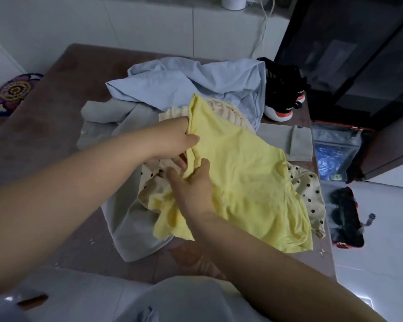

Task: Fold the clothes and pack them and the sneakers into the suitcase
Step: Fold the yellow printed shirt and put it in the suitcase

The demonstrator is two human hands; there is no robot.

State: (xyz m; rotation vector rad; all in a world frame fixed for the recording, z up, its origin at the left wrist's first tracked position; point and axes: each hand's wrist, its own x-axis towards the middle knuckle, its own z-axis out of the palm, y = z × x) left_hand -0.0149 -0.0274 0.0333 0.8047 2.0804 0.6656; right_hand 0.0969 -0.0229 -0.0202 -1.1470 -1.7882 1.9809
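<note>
Purple with yellow rings in the middle, a flower-shaped mat [12, 91] sits far on the left, past the table's edge. Next I see a smooth brown table [56, 94] with a heap of clothes on it. A soft grey shirt [130, 224] with buttons lies at the bottom of the heap.

The left hand [172, 138] grips the edge of the yellow T-shirt [247, 177], thumb on top and fingers curled under. The right hand [193, 187], just beside it, pinches a bunched fold of the same shirt. The T-shirt is thin and wrinkly. It lies spread on top of the heap, not folded.

Behind it are a crumpled light blue shirt [184, 82] and a cream top [221, 108] with ridges. A cream cloth with black dots [310, 189] peeks out under its right side.

Black sneakers [282, 89] with white soles stand at the table's far corner. The suitcase [335, 138] lies open on the floor at the right, with grey lining and shiny blue plastic inside.
</note>
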